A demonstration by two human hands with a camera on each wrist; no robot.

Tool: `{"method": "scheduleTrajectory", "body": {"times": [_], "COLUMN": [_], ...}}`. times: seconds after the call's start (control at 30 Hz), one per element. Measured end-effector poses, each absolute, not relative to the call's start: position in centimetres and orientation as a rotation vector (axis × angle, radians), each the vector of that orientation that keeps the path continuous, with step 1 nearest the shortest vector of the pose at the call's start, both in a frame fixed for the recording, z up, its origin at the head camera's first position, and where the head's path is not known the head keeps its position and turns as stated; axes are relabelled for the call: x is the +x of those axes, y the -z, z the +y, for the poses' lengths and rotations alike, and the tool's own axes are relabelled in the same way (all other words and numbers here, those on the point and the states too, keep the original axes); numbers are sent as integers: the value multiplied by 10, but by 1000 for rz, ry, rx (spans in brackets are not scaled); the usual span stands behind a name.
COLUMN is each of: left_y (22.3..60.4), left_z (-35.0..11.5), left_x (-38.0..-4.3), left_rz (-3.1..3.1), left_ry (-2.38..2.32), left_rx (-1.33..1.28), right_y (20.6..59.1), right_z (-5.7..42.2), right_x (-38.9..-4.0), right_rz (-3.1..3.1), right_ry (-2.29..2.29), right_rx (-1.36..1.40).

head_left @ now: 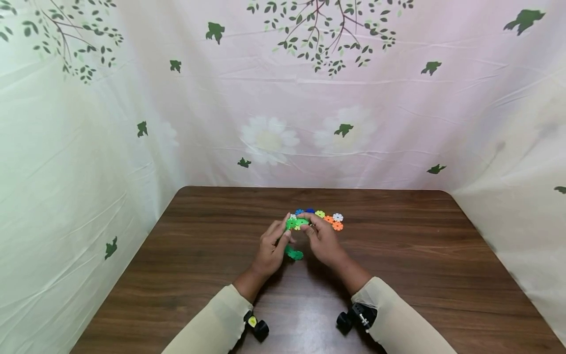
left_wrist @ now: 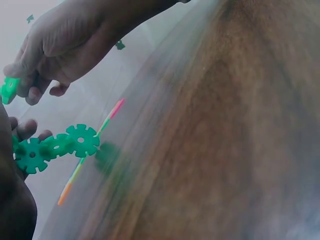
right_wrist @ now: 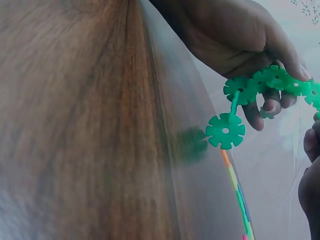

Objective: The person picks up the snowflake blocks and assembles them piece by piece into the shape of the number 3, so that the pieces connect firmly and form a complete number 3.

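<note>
My left hand [head_left: 269, 250] grips a chain of linked green flower-shaped notched discs [right_wrist: 277, 77]. The thumb lies along the chain in the right wrist view, and other fingertips show beneath it. One end of the chain bends down to a disc [right_wrist: 225, 131] hanging low over the table. From the other side, my right hand [head_left: 325, 241] pinches a green disc [left_wrist: 10, 90] between thumb and fingers in the left wrist view. The two hands meet close together in the head view, with green discs [head_left: 292, 223] between them. Only part of my right hand [right_wrist: 311, 185] shows in the right wrist view.
Just beyond the hands, loose flat discs lie on the brown wooden table [head_left: 212, 246]: blue [head_left: 299, 212], yellow-green [head_left: 320, 214], white [head_left: 338, 217] and orange [head_left: 338, 226]. A printed cloth [head_left: 292, 98] hangs behind the table's far edge and at both sides.
</note>
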State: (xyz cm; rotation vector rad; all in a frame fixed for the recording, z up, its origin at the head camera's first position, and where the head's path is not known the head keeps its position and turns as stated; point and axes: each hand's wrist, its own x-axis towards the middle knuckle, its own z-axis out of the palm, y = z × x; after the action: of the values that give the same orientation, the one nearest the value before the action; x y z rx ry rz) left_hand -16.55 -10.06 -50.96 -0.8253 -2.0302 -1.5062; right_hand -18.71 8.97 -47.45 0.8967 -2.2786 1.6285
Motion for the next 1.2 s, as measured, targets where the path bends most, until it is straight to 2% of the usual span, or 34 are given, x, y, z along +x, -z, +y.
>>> {"method": "scheduleTrajectory", "body": {"times": [0.6, 0.9, 1.2], "left_y": [510, 512, 511], "left_z": [-103, -104, -100], "left_x": [-164, -163, -166], "left_rz": [-2048, -2065, -1989], "left_ry": [1499, 1468, 1527], "left_rx": [-838, -652, -614], "right_y": [469, 479, 484], "right_z": [92, 89, 100], "right_x": [-186, -187, -205], "right_rz": [-2340, -2382, -2272], "right_ry": [-1737, -1613, -1497], "right_rx": [964, 931, 908]}}
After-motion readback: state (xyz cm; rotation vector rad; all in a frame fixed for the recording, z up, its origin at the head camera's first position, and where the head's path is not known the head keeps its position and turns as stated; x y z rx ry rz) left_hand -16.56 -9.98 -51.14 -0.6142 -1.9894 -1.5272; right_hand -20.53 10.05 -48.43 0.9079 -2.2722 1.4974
